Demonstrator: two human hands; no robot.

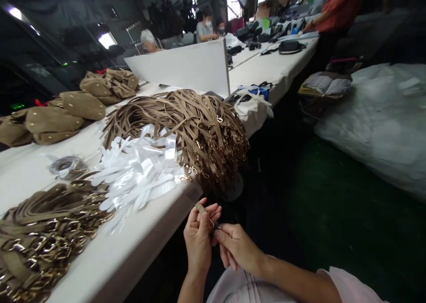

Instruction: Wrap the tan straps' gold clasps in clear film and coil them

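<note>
Strap [200,207] of brown cloth sits in the left hand [196,238], just off the table's near corner and apart from the piles, presumably so that nothing snags it. The left thumb presses it against the fingers, while the other fingertips curl up loosely; this leaves the strap's end poking out on top and its gold clasp [211,222] exposed on the side toward the other hand. The right hand [238,245] pinches a small dark piece [217,226] between thumb and finger, right beside the clasp; whether that is a tool or part of the fitting, I cannot tell. Both hands meet low, above the lap, likely for steadiness.

On the table [16,170], a big heap of straps [186,116] drapes over the edge with its clasps hanging outward, which seems to keep the metal ends together and easy to reach. A second bundle of straps [49,236] lies at the near left, many clasps turned toward the edge too. Shiny plastic strips [143,170] lie between the two, near a coil [67,166]. Brown bags [63,114] lie farther back, perhaps to spare the front space.
</note>
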